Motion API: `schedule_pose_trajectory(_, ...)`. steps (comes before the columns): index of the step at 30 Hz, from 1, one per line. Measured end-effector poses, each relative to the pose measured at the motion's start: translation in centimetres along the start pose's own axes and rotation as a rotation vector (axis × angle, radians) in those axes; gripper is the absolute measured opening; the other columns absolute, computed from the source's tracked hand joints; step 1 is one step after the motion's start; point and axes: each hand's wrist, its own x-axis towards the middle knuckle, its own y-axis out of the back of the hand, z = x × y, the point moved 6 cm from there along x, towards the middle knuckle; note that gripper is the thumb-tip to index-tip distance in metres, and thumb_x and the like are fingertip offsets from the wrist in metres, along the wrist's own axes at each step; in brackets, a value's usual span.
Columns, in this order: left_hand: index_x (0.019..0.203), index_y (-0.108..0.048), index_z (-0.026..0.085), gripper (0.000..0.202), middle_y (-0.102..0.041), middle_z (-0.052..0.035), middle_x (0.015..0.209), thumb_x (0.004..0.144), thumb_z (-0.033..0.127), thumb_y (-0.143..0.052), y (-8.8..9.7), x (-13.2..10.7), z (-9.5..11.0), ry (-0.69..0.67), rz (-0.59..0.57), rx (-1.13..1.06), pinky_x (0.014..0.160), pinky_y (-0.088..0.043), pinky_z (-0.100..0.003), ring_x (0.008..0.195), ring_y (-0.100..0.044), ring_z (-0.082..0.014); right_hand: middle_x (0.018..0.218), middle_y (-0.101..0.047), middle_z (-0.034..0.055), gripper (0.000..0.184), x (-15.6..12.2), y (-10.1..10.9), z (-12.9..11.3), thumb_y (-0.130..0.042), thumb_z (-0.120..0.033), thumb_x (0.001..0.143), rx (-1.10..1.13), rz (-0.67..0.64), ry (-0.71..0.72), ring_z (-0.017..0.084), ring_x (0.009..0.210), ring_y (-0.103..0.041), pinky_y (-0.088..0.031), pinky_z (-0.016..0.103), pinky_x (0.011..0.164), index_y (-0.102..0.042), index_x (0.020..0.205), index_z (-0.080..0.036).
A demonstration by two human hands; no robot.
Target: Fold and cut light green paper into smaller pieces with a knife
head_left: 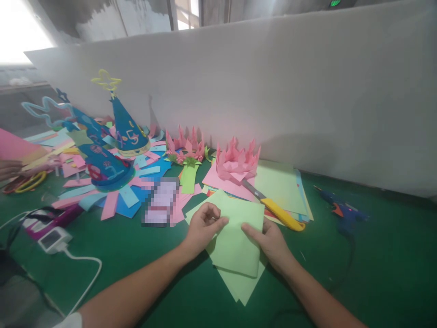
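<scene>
Lower centre, half-curled left hand (204,224) and right hand (269,237), whose fingers I mostly can't see, hold green paper (235,250); two crowns (237,167) mid-frame; one phone (161,202), blurred.

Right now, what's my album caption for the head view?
Right hand grips green paper, left hand touching it, near spiky pink papercraft.

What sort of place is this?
Probably a craft workshop or work area: pink, crown-like paper pieces and blue cone-shaped hats stand on the green table, with what looks like a glue gun lying nearby.
</scene>
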Motion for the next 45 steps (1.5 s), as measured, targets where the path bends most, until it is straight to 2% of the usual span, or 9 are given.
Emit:
schedule_pose_trajectory(6, 0.071, -0.065, 0.014, 0.027, -0.058, -0.0025, 0.070, 0.068, 0.039, -0.075, 0.0, -0.1, 0.4, -0.060, -0.024, 0.177, 0.051, -0.041, -0.020, 0.058, -0.050, -0.0095, 0.100, -0.072, 0.0110, 0.047, 0.0, 0.1, -0.2, -0.078, -0.046, 0.061, -0.024, 0.028, 0.008, 0.029, 0.083, -0.069, -0.057, 0.039, 0.070, -0.067, 0.094, -0.016)
schedule_pose_trajectory(12, 0.078, -0.073, 0.016, 0.012, -0.064, -0.0049, 0.075, 0.074, 0.026, -0.069, 0.6, 0.1, 0.7, -0.176, -0.034, 0.362, 0.056, -0.046, -0.021, 0.065, -0.058, -0.0122, 0.110, -0.068, 0.0125, 0.052, 0.4, -0.1, 0.1, -0.073, -0.049, 0.067, -0.054, -0.027, 0.064, 0.029, 0.092, -0.067, -0.056, 0.041, 0.078, -0.062, 0.107, -0.016)
schedule_pose_trajectory(15, 0.078, -0.074, 0.017, 0.008, -0.066, -0.0037, 0.074, 0.074, 0.017, -0.067, 1.7, 0.6, 0.6, -0.184, -0.031, 0.600, 0.061, -0.046, -0.022, 0.067, -0.060, -0.0125, 0.126, -0.058, 0.0130, 0.066, 0.6, 0.2, -0.2, -0.063, -0.049, 0.077, -0.161, 0.016, 0.272, 0.027, 0.109, -0.060, -0.052, 0.043, 0.088, -0.043, 0.133, -0.021)
schedule_pose_trajectory(17, 0.077, -0.074, 0.018, 0.009, -0.067, -0.0029, 0.073, 0.073, 0.013, -0.068, 2.4, 1.0, 0.6, -0.163, -0.027, 0.722, 0.061, -0.046, -0.022, 0.066, -0.060, -0.0127, 0.138, -0.048, 0.0127, 0.069, 0.3, 0.4, -0.7, -0.057, -0.046, 0.083, -0.352, 0.084, 0.459, 0.026, 0.120, -0.052, -0.047, 0.046, 0.095, -0.029, 0.143, -0.025)
schedule_pose_trajectory(19, 0.076, -0.074, 0.017, 0.010, -0.067, -0.0025, 0.073, 0.073, 0.011, -0.067, 2.6, 1.2, 0.8, -0.177, -0.026, 0.793, 0.061, -0.047, -0.022, 0.066, -0.060, -0.0124, 0.144, -0.040, 0.0099, 0.062, -0.4, -0.1, -1.3, -0.055, -0.039, 0.086, -0.608, 0.090, 0.624, 0.027, 0.129, -0.041, -0.040, 0.048, 0.102, -0.031, 0.142, -0.028)
schedule_pose_trajectory(23, 0.078, -0.074, 0.018, 0.012, -0.066, -0.0016, 0.072, 0.074, 0.009, -0.066, 2.2, 1.2, 1.2, -0.229, -0.074, 0.885, 0.062, -0.047, -0.022, 0.065, -0.060, -0.0120, 0.137, -0.050, 0.0066, 0.042, -1.9, -2.2, -1.8, -0.049, -0.028, 0.090, -0.936, -0.128, 0.844, 0.026, 0.129, -0.041, -0.036, 0.048, 0.105, -0.048, 0.132, -0.029)
schedule_pose_trajectory(25, 0.079, -0.074, 0.017, 0.013, -0.066, -0.0018, 0.072, 0.075, 0.008, -0.066, 2.0, 1.1, 1.3, -0.249, -0.096, 0.909, 0.063, -0.046, -0.023, 0.066, -0.060, -0.0123, 0.133, -0.054, 0.0076, 0.041, -2.1, -2.9, -1.7, -0.048, -0.026, 0.090, -1.012, -0.198, 0.865, 0.027, 0.129, -0.042, -0.035, 0.050, 0.105, -0.050, 0.131, -0.027)
schedule_pose_trajectory(34, 0.079, -0.073, 0.017, 0.011, -0.067, -0.0019, 0.073, 0.076, 0.009, -0.066, 2.2, 1.3, 0.9, -0.281, -0.142, 0.914, 0.068, -0.048, -0.024, 0.071, -0.061, -0.0136, 0.129, -0.058, 0.0062, 0.034, -1.7, -3.6, -1.1, -0.045, -0.018, 0.086, -1.117, -0.297, 0.794, 0.026, 0.127, -0.045, -0.033, 0.054, 0.105, -0.062, 0.116, -0.024)
schedule_pose_trajectory(45, 0.077, -0.075, 0.019, 0.009, -0.059, -0.0016, 0.079, 0.077, 0.015, -0.066, 2.4, 1.4, 0.7, -0.245, -0.150, 0.970, 0.067, -0.048, -0.024, 0.072, -0.059, -0.0125, 0.129, -0.058, 0.0061, 0.034, -1.7, -3.7, -0.8, -0.047, -0.016, 0.084, -1.114, -0.319, 0.777, 0.026, 0.123, -0.048, -0.035, 0.053, 0.104, -0.063, 0.113, -0.025)
